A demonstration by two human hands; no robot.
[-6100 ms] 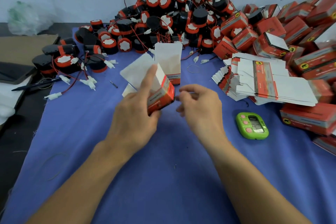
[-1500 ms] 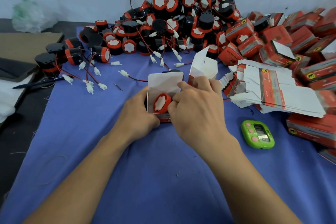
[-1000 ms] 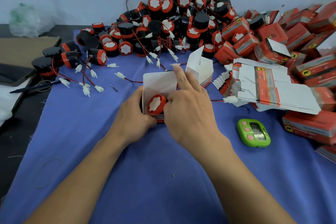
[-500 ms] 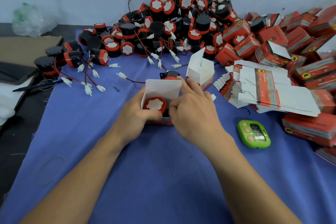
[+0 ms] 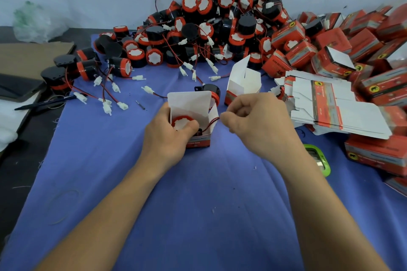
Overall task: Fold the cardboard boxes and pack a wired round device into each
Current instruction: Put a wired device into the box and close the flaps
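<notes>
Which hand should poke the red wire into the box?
The right hand: it pinches the wire right beside the box. The left hand is busy gripping the box.

The scene is evenly lit by diffuse light; only faint shadows are cast on the blue cloth (image 5: 198, 215). The red boxes (image 5: 387, 24) at the far right are smeared by blur, and the edges are bowed by wide-angle distortion.

Green timer (image 5: 319, 160) half behind the right forearm (image 5: 308, 187)
</notes>
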